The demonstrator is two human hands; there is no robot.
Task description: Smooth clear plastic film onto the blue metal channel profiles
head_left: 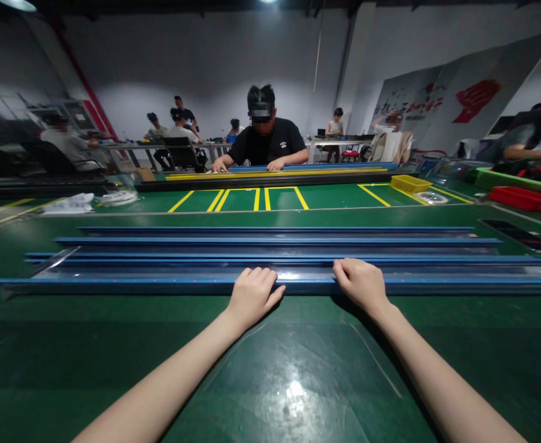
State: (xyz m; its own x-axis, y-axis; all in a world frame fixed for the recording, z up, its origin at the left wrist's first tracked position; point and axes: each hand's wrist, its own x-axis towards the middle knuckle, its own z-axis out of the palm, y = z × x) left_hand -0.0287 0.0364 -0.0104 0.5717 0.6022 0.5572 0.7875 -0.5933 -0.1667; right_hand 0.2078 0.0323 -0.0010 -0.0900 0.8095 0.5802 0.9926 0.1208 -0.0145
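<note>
A long blue channel-shaped profile (150, 285) lies across the green table in front of me. My left hand (253, 298) is closed over its near edge, fingers curled into the channel and thumb lying along the front side. To the right, my right hand (361, 285) is also closed on the same profile, with its fingertips near the far edge. What the right fingers grip underneath is partly hidden. Just behind it are more blue profiles (288, 242), lying roughly parallel. Clear film (55, 263) shows near their left ends.
The green table (90, 363) bears yellow tape lines (261, 198). Farther off lie a yellow tray (410, 184), a red bin (524, 198), a dark flat object (522, 235) and plastic bags (69, 203). Opposite, a co-worker (270, 141) handles yellow and blue strips.
</note>
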